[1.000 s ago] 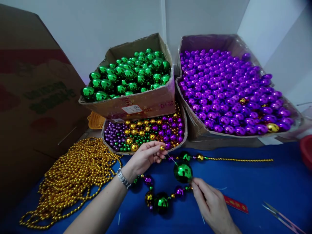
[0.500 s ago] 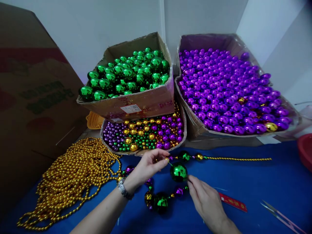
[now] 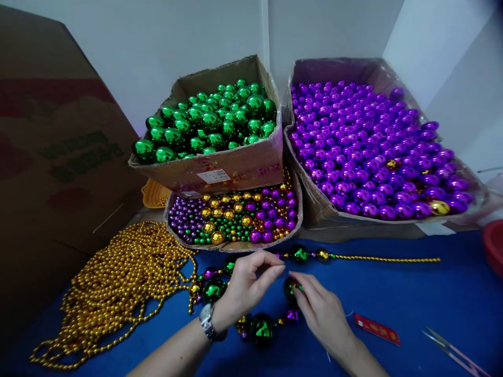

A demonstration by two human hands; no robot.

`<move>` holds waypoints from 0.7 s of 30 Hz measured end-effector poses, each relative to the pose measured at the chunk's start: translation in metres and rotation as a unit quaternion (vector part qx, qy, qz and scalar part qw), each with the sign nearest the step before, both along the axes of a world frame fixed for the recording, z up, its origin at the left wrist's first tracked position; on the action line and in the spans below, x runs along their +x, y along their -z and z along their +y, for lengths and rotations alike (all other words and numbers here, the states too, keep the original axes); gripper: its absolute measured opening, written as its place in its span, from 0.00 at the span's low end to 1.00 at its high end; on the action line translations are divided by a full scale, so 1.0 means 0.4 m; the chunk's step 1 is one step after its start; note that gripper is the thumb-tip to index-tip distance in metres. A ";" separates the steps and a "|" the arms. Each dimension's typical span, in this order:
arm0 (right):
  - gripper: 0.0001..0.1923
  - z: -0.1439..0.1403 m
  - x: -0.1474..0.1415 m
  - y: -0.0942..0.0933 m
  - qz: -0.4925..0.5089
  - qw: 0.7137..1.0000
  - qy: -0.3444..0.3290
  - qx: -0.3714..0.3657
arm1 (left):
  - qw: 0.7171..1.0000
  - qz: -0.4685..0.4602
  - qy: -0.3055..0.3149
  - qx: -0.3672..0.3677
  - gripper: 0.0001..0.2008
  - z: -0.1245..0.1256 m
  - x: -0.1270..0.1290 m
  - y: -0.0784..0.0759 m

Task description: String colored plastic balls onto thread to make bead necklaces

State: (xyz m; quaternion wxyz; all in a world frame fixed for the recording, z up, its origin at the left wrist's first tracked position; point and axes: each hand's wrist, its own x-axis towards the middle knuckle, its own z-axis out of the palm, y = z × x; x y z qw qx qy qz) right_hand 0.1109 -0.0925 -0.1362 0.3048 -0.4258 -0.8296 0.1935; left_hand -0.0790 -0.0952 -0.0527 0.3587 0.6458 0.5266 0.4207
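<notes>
Left hand [image 3: 245, 285] over the blue tabletop [image 3: 412, 303], thumb and forefinger pinched together near the tips; whatever sits between them too small to make out. Wristwatch [image 3: 207, 325] on that wrist. Right hand [image 3: 320, 311] just beside it, fingertips closed around a large green bauble [image 3: 290, 288], mostly hidden under the fingers. Hands close together, not touching.

Bauble part of a beaded strand [image 3: 259, 327] lying on the tabletop: green, purple and gold balls curving below and left of both hands, another large green ball right under the left wrist. Upper run of the strand passing a green ball and a gold ball, then continuing right as a thin gold bead rope [image 3: 385, 258].

Behind the hands: shallow tray of mixed beads [image 3: 236, 217], gold, purple, green. Box of green baubles [image 3: 212, 123] stacked on its far edge. Box of purple baubles [image 3: 369, 146] to the right, a few gold ones mixed in. Pile of gold bead strands [image 3: 113, 285] at left. Red strip [image 3: 377, 330] and scissors [image 3: 456, 353] at right front, well apart from the hands. Large cardboard sheet [image 3: 51, 157] leaning at far left.
</notes>
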 end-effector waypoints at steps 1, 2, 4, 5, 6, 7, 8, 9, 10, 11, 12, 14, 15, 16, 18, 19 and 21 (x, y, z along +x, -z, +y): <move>0.15 0.000 -0.008 -0.004 0.017 1.000 -0.013 -0.010 | 1.000 -0.009 0.018 -0.006 0.08 0.003 -0.001 -0.012; 0.15 -0.001 -0.013 -0.006 0.033 0.999 -0.022 -0.016 | 0.999 -0.015 0.038 -0.015 0.09 0.009 -0.006 -0.023; 0.15 -0.001 -0.015 -0.008 0.066 0.997 -0.028 -0.012 | 0.998 0.013 0.060 -0.019 0.12 0.034 -0.026 -0.038; 0.14 -0.002 -0.013 -0.007 0.080 0.996 -0.026 -0.003 | 0.997 0.060 0.052 -0.010 0.14 0.054 -0.040 -0.041; 0.14 -0.003 -0.010 -0.006 0.092 0.996 -0.020 0.005 | 0.991 0.129 0.036 0.002 0.16 0.079 -0.056 -0.039; 0.14 -0.003 -0.006 -0.004 0.101 0.995 -0.016 0.011 | 0.976 0.217 0.013 0.017 0.16 0.106 -0.073 -0.034; 0.14 -0.004 -0.002 -0.001 0.107 0.994 -0.013 0.013 | 0.951 0.308 -0.002 0.019 0.17 0.135 -0.088 -0.025; 0.14 -0.006 0.001 0.001 0.108 0.994 -0.013 0.008 | 0.925 0.379 0.004 0.006 0.17 0.164 -0.101 -0.014; 0.14 -0.007 0.003 0.004 0.107 0.994 -0.012 0.000 | 0.912 0.410 0.014 -0.005 0.16 0.191 -0.112 -0.001; 0.14 -0.009 0.004 0.007 0.104 0.994 -0.012 -0.010 | 0.904 0.426 0.029 -0.014 0.15 0.215 -0.119 0.011; 0.13 -0.010 0.004 0.009 0.100 0.995 -0.012 -0.020 | 0.903 0.426 0.045 -0.021 0.14 0.235 -0.122 0.022; 0.14 -0.011 0.005 0.011 0.093 0.995 -0.007 -0.042 | 0.909 0.410 0.066 -0.021 0.12 0.258 -0.122 0.033; 0.14 -0.012 0.005 0.010 0.093 0.994 -0.005 -0.055 | 0.913 0.400 0.073 -0.020 0.12 0.262 -0.120 0.033; 0.14 -0.012 0.006 0.009 0.096 0.993 -0.006 -0.067 | 0.918 0.388 0.077 -0.018 0.12 0.260 -0.117 0.030; 0.15 -0.014 0.010 0.003 0.103 0.991 -0.008 -0.083 | 0.931 0.356 0.076 -0.012 0.12 0.242 -0.111 0.018; 0.15 -0.015 0.012 -0.001 0.104 0.991 -0.010 -0.085 | 0.950 0.306 0.069 -0.017 0.13 0.227 -0.108 0.011; 0.14 -0.017 0.014 -0.010 0.101 0.992 -0.012 -0.073 | 0.991 0.114 0.044 -0.049 0.15 0.192 -0.104 0.000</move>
